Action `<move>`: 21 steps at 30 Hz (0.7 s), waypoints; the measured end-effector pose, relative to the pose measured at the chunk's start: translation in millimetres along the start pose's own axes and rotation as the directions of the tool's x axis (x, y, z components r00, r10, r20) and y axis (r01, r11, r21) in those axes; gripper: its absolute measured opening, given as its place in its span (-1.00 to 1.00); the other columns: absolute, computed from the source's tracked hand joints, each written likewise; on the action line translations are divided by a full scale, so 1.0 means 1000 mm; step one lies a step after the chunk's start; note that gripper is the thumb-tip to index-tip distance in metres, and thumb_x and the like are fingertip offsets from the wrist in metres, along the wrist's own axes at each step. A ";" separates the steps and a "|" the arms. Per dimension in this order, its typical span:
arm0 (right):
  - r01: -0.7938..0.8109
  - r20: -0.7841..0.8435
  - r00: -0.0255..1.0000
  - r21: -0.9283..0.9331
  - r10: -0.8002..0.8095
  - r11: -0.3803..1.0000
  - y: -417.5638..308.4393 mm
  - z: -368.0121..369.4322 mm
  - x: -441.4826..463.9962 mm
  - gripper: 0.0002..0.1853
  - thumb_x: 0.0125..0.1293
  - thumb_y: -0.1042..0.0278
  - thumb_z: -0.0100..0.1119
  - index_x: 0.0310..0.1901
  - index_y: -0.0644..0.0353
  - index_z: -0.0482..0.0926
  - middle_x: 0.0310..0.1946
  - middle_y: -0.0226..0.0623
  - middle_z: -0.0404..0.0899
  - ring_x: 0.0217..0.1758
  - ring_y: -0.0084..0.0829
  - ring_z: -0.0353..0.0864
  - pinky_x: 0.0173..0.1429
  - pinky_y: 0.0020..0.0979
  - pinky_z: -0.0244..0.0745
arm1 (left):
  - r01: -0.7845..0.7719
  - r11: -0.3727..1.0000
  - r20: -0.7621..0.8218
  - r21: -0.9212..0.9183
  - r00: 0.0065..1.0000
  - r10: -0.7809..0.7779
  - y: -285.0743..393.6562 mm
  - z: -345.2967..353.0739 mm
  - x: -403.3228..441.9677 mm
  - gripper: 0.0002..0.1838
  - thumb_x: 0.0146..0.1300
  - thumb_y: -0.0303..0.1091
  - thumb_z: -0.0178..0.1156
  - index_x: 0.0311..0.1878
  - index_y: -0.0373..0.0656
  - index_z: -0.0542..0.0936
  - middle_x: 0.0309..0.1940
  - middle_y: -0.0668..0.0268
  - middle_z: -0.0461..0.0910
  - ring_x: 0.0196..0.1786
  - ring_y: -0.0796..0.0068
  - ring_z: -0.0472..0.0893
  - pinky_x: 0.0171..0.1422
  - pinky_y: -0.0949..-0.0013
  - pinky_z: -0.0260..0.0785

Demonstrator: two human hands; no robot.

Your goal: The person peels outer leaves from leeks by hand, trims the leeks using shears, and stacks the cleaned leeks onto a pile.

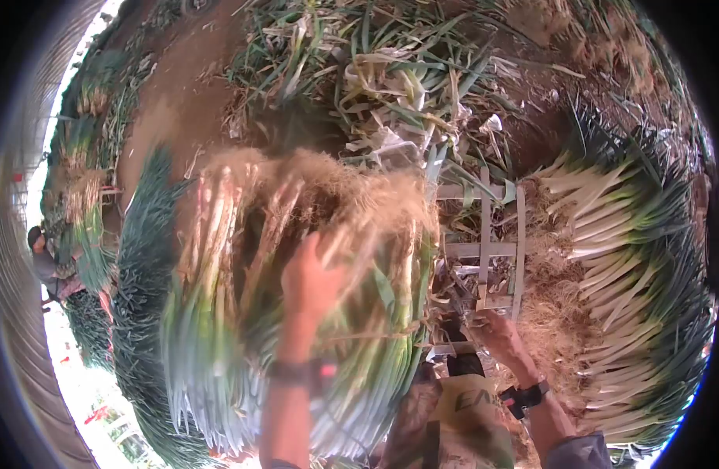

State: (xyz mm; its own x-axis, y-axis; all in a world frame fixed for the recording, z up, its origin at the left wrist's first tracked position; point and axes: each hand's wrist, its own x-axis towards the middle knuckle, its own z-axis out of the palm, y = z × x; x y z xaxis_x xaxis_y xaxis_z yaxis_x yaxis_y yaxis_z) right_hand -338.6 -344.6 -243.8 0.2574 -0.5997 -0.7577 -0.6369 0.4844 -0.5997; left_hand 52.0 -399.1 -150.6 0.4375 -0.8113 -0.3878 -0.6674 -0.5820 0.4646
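Observation:
My left hand, smeared by motion, is closed around stalks of green onion; these are blurred too, with brown roots at the far end. Around it lies a thick heap of green onions, soil-stained stalks and roots pointing away from me, leaves toward me. A dark band with a red spot circles the left wrist. My right hand is over the near end of a slatted frame, its fingers curled; whether anything is between them I cannot make out. A dark watch-like device is on the right wrist.
On the right runs a long row of cleaned green onions, white stalks toward the middle. Stripped leaves litter the ground ahead. Further onions are piled at left, where another person sits. A printed yellowish sack is near my lap.

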 end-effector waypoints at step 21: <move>0.152 -0.171 0.945 -0.525 -0.279 0.838 0.126 0.028 0.110 -0.25 0.15 0.47 0.34 0.40 0.34 0.28 0.24 0.16 0.46 0.25 0.20 0.50 0.23 0.00 0.56 | 0.316 0.943 -0.121 -0.108 0.937 -0.328 -0.118 0.134 -0.240 -0.79 0.35 -0.43 0.26 -0.01 -0.31 0.64 -0.13 0.17 0.71 -0.07 0.34 0.67 0.07 0.26 0.52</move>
State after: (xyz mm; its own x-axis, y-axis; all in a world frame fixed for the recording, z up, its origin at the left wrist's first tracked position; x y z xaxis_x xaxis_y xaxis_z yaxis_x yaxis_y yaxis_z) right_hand -370.6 -331.7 -409.6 0.2965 -0.8108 -0.5047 -0.8756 -0.0197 -0.4827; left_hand -54.6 -128.3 -218.7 0.7015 -0.5760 -0.4197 -0.4259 -0.8110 0.4012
